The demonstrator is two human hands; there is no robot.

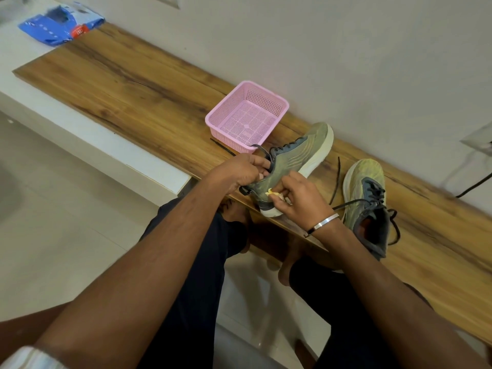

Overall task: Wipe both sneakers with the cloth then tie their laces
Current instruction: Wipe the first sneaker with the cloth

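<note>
An olive-green sneaker [298, 158] with a white sole lies tilted at the near edge of the wooden table [133, 86], its toe toward the wall. My left hand [241, 173] grips its collar near the dark laces. My right hand [300, 201] pinches a small yellow cloth [274, 193] against the sneaker's heel side; most of the cloth is hidden under my fingers. A second green sneaker [368, 198] stands upright to the right, its dark laces loose and untied on the wood.
A pink plastic basket [213, 121] with nothing in it stands just behind the held sneaker. A blue packet [57, 25] lies at the far left end. The wall runs close behind the table. My knees are under the table's near edge.
</note>
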